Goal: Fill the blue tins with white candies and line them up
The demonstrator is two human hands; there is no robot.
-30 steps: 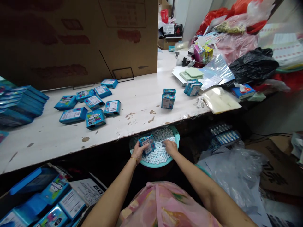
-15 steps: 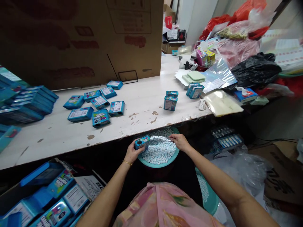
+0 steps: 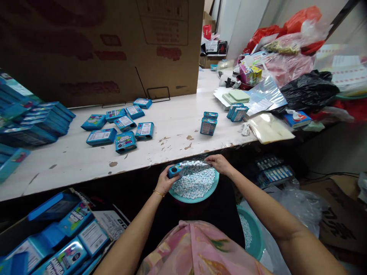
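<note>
Works over a teal basin (image 3: 187,199) of small white pieces (image 3: 196,185), just below the near edge of a white table (image 3: 183,126); holds a small blue box (image 3: 174,170) tilted in the left hand (image 3: 164,181), at the basin's left rim, with thumb and fingers curled snugly around the sides and a dark round spot turned to the near side; grips a shiny scoop (image 3: 204,165) in the right hand (image 3: 220,165), at the basin's far right, with fingertips pinched together on the handle; carries white pieces heaped along the scoop, with the left end close to the small blue box, too unclear to tell whether touching; wears a bracelet (image 3: 158,193) on the left wrist; has a second teal basin (image 3: 259,240) at near right, beside the right leg; faces eight loose boxes (image 3: 125,142) scattered at left on the white table, with stacked boxes (image 3: 57,118) farther left, a standing pair of boxes (image 3: 208,126) right of centre and another pair (image 3: 237,113) farther right, near pale green slabs (image 3: 236,95); sits before a large brown carton (image 3: 114,49) at far left, with heaped boxes (image 3: 76,215) at near left.
</note>
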